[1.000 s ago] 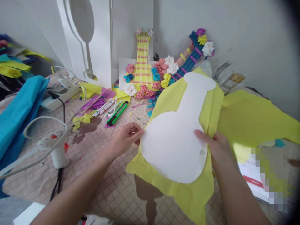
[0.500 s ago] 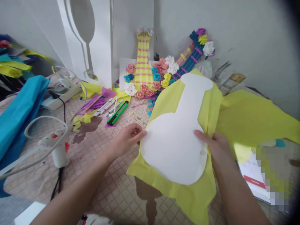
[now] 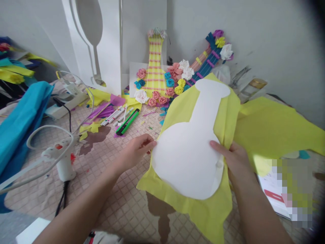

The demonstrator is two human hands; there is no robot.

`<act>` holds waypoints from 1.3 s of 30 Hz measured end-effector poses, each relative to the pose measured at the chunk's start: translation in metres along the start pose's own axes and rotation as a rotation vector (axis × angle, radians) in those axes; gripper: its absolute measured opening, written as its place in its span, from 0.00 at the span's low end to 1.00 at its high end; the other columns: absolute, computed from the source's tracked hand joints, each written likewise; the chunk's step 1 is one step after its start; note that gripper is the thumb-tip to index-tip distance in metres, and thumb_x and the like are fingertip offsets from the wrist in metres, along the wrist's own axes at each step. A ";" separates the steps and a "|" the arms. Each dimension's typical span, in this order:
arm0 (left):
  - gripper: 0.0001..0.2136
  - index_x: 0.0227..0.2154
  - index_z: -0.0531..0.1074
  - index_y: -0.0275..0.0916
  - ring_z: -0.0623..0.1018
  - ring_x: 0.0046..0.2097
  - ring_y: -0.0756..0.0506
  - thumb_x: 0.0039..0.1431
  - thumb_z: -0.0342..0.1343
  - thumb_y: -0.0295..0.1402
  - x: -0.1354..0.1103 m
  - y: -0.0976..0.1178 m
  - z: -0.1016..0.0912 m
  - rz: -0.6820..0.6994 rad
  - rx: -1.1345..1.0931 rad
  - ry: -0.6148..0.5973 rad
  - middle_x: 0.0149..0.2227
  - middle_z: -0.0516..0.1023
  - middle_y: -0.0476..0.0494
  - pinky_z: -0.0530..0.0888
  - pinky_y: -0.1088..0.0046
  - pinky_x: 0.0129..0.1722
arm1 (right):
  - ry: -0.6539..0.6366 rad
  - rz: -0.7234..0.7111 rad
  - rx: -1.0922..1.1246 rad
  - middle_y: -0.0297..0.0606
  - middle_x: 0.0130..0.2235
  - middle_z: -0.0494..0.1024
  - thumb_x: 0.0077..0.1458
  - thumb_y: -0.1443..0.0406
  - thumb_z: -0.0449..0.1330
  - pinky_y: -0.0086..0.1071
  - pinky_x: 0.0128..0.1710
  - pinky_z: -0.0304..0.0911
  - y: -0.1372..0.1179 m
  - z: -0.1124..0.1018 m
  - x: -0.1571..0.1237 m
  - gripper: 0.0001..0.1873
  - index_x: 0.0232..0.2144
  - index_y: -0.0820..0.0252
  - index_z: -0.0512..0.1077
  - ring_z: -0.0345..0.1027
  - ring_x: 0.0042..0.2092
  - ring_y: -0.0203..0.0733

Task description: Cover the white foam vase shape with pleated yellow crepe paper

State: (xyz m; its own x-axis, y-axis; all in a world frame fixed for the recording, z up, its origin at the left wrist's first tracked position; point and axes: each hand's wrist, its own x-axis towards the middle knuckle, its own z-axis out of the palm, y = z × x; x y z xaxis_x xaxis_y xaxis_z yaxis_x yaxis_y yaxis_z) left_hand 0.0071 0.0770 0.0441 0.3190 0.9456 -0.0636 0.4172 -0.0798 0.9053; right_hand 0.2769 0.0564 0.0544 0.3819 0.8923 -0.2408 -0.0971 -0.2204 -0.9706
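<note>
A white guitar-shaped cutout (image 3: 193, 149) lies on a sheet of yellow crepe paper (image 3: 210, 210), both raised off the table. My left hand (image 3: 135, 150) pinches the cutout's left edge together with the yellow paper. My right hand (image 3: 235, 162) grips the right edge, thumb on the white shape, fingers behind the paper. More of the yellow paper (image 3: 274, 128) spreads out to the right.
A white glue gun (image 3: 61, 159) with its cable stands at the left beside blue paper (image 3: 20, 118). A green utility knife (image 3: 127, 122) and markers (image 3: 113, 116) lie ahead. Two flower-decorated paper guitars (image 3: 156, 73) lean on the wall. A white board (image 3: 101, 44) stands behind.
The cutout and yellow paper have shifted slightly between my hands; both hands keep the same grip.
</note>
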 end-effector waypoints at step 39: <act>0.11 0.27 0.68 0.38 0.70 0.28 0.52 0.59 0.46 0.36 0.000 -0.001 0.002 0.075 0.305 0.115 0.25 0.72 0.51 0.63 0.76 0.28 | -0.054 -0.013 -0.051 0.30 0.28 0.78 0.34 0.62 0.69 0.24 0.22 0.65 0.005 0.004 -0.001 0.15 0.29 0.55 0.75 0.70 0.26 0.35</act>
State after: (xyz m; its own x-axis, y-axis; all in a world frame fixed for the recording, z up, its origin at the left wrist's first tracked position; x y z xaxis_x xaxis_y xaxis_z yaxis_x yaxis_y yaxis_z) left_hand 0.0087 0.0761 0.0426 0.2674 0.9616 0.0617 0.6372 -0.2245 0.7373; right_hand 0.2728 0.0558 0.0495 0.3325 0.9149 -0.2288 -0.0451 -0.2269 -0.9729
